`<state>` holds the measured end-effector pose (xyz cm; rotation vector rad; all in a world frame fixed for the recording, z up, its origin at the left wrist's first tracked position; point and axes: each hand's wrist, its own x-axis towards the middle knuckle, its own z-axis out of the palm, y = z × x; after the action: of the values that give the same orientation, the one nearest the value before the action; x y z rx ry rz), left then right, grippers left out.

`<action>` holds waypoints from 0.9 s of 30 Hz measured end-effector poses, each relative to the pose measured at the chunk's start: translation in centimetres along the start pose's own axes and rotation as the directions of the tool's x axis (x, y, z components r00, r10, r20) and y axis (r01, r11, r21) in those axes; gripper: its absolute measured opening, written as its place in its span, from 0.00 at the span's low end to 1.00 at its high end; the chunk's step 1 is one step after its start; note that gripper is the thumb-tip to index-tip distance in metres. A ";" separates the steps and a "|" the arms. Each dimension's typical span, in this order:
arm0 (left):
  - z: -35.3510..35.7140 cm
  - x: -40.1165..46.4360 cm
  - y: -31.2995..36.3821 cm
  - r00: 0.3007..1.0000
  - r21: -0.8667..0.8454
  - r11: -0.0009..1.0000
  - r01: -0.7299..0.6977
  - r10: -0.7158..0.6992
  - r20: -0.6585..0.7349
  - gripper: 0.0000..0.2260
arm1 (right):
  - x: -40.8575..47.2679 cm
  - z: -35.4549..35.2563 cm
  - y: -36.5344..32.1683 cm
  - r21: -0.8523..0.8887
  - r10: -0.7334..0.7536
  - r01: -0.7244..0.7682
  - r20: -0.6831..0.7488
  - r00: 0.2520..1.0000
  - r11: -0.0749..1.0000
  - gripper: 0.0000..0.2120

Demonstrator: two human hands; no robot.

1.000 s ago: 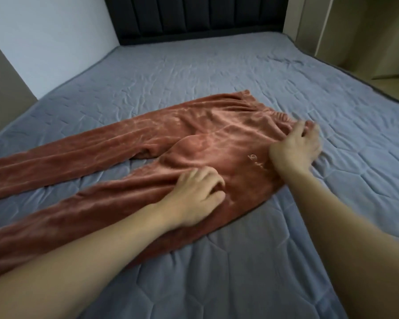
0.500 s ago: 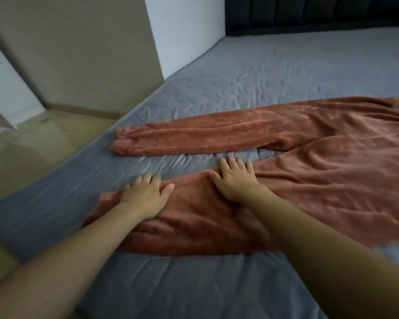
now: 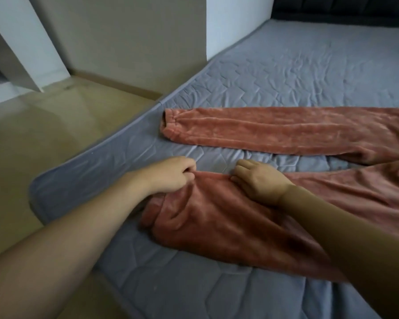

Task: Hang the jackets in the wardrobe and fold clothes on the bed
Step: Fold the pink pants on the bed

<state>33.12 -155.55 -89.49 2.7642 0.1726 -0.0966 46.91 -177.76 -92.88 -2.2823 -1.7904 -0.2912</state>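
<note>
Both hands have gone from lying flat on the near trouser leg half a second ago to gripping its far edge, and the cuff end of that leg now lies bunched and pulled up off the bed. On the grey quilted bed (image 3: pixel 286 65) the rust-coloured velvet trousers (image 3: pixel 332 196) lie spread with their legs pointing left toward the mattress corner. Its far leg (image 3: pixel 263 130) lies straight and flat, its cuff just short of the bed's edge. Fingers of the left hand (image 3: pixel 171 176) are curled around the upper edge of the near leg (image 3: pixel 217 222) close to its cuff, and the right hand (image 3: pixel 260 180) pinches the same edge just beside it, the two hands near each other but apart. Beyond the bed's edge are a wooden floor (image 3: pixel 44 139) and a beige wall (image 3: pixel 129 42).
</note>
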 end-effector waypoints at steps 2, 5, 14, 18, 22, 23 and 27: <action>-0.1 0.7 -0.2 0.988 -0.067 0.986 0.153 -0.152 0.014 0.06 | 1.0 0.1 0.3 0.035 0.139 -0.140 0.028 0.990 0.990 0.11; 0.5 1.1 0.1 0.976 0.191 0.958 0.215 -0.219 0.002 0.13 | 2.4 0.4 1.0 -0.042 0.256 -0.252 0.138 0.957 0.967 0.12; 0.1 -4.1 -0.7 0.781 -0.501 0.628 0.595 -0.601 0.173 0.20 | 3.4 2.3 0.5 -0.175 0.489 -0.463 0.152 0.859 0.869 0.24; 1.0 -4.3 -0.4 0.752 -0.361 0.706 0.609 -0.658 -0.019 0.16 | 2.6 -0.1 0.8 -0.048 0.301 -0.297 0.211 0.930 0.954 0.39; 2.4 -3.8 2.2 0.835 0.382 0.757 0.531 -0.390 -0.387 0.19 | 1.9 -0.8 1.3 -0.176 0.210 -0.170 0.243 0.947 0.970 0.24; 3.4 -3.3 3.7 0.878 0.389 0.824 0.413 -0.247 -0.411 0.22 | 2.0 -0.6 1.3 -0.186 0.224 -0.186 0.211 0.951 0.965 0.21; 5.7 -0.9 5.6 0.987 0.180 0.980 0.083 -0.106 0.122 0.31 | 2.5 0.1 1.6 -0.211 0.225 -0.233 -0.063 0.972 0.949 0.11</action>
<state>32.73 -162.93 -92.71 2.9112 0.2731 -0.3326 49.05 -175.83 -92.29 -2.5862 -1.5199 -0.5073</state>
